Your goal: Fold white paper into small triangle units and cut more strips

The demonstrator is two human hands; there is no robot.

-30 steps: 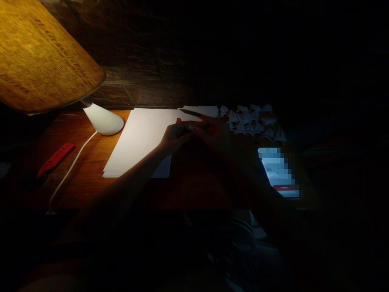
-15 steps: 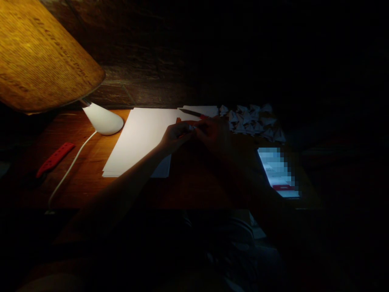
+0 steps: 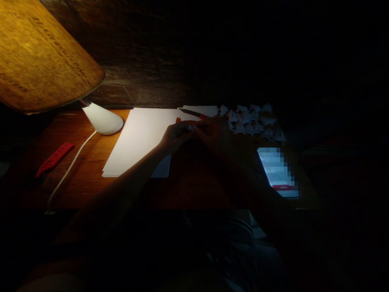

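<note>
A small piece of folded white paper [image 3: 191,127] shows between my two hands, above the middle of the table. My left hand [image 3: 174,134] is closed, with fingertips pinched on the paper. From the other side my right hand [image 3: 211,133] pinches it too, in deep shadow, so its fingers are hard to make out. Behind the hands a knife [image 3: 193,113] with a dark blade and red handle lies on white sheets. A stack of white paper sheets [image 3: 139,138] spreads beneath and left of my left forearm. Several folded paper pieces [image 3: 249,119] are heaped right of my right hand.
A lamp with a woven shade [image 3: 45,61] and white base [image 3: 105,121] stands at the left, its white cord [image 3: 73,164] running to the front edge. Nearby lies a red power strip [image 3: 56,158]. A lit phone [image 3: 278,172] rests on the right of the wooden table [image 3: 197,186].
Both hands stay in nearly the same place, with only slight finger movement around the small paper. Nothing else has visibly moved.
</note>
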